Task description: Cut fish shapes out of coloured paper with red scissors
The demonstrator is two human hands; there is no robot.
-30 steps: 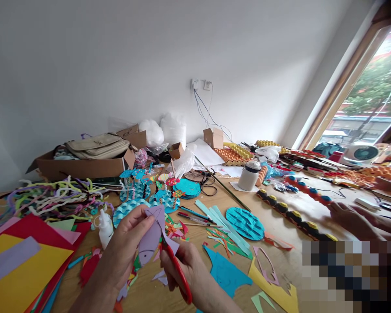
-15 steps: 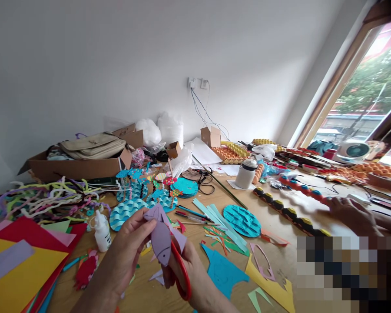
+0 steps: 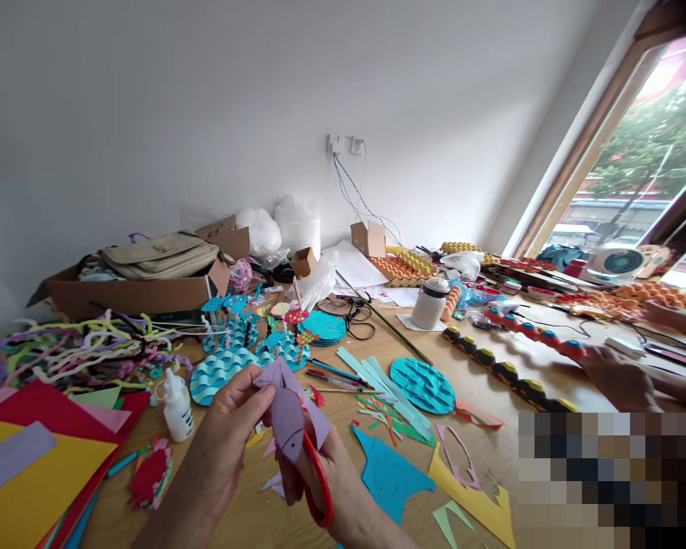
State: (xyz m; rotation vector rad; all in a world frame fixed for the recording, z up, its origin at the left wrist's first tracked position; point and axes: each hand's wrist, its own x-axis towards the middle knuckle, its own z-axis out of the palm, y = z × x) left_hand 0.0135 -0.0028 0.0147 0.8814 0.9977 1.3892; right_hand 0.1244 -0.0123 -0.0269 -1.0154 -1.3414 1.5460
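Observation:
My left hand [image 3: 232, 431] pinches the tail end of a purple paper fish [image 3: 287, 419], drawn with dark outlines and a dot for an eye. In my right hand [image 3: 334, 469] are red-handled scissors [image 3: 321, 488], my fingers through the loops. Their blades are hidden behind the paper. A purple flap of the same sheet stands off to the right of the fish. Below my hands lie small purple scraps. Left of my left hand stands a white glue bottle [image 3: 178, 408], with red cut paper fish [image 3: 150, 474] lying in front of it.
Coloured paper sheets [image 3: 74, 457] lie at the left, below pipe cleaners [image 3: 91, 351]. Blue wavy discs [image 3: 423, 385], pens and paper offcuts [image 3: 392, 473] spread over the table. A white jar [image 3: 431, 303] stands farther back. At right, another person's hand [image 3: 620, 377] touches a painted egg-carton strip [image 3: 540, 335].
The purple fish has tilted and shifted slightly right between my hands, and the flap beside it has moved a little. The other person's hand has shifted slightly along the strip.

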